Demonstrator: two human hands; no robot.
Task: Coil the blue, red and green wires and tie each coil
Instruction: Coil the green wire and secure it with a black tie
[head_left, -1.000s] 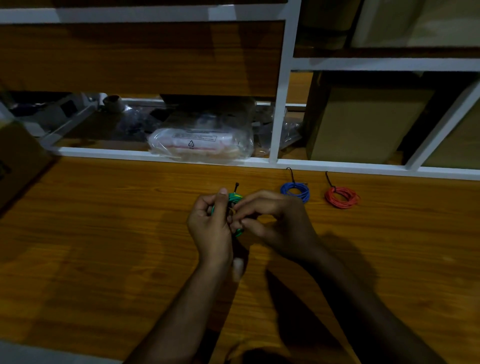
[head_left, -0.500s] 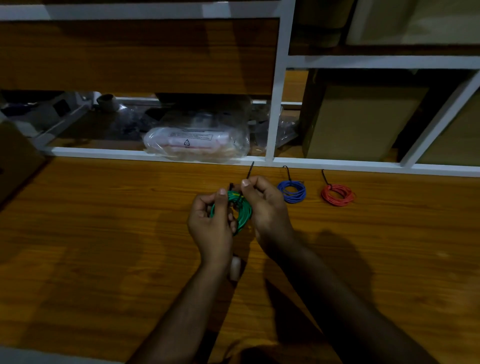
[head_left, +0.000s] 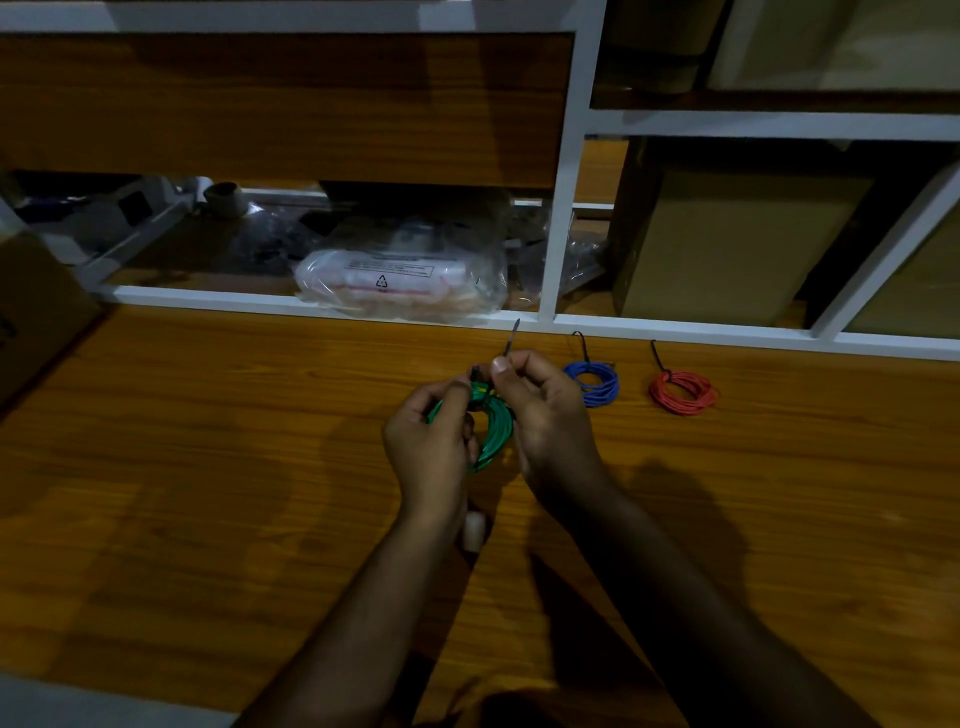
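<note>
Green wire, already wound into a coil (head_left: 491, 434), hangs between the two hands just above the wooden tabletop (head_left: 208, 467), its ring roughly upright and facing the camera. The left hand (head_left: 431, 441) is curled round the coil's left side, thumb pressed near the top where the turns bunch. The right hand (head_left: 545, 410) pinches a thin black tie (head_left: 511, 338) between thumb and forefinger right at the top of the coil; the tie's free tail sticks up and slightly to the right, away from the person and toward the shelf edge. That is the relation the coming move seems to turn on: the tail's long axis runs up and away from the coil, the right hand is already on it, and the left is placed to brace the coil against a pull along that line. Whether the tie is fully cinched cannot be told, as the fingers hide the joint. To the right, near the right hand, the blue coil (head_left: 595, 383) and, farther right, the red coil (head_left: 683, 392) lie flat on the table, each with a black tail pointing toward the shelf, so both look finished. Behind the table stands a white-framed shelf (head_left: 561, 208) with a clear plastic bag (head_left: 400, 283) and cardboard boxes (head_left: 727, 244). The room is dim.
</note>
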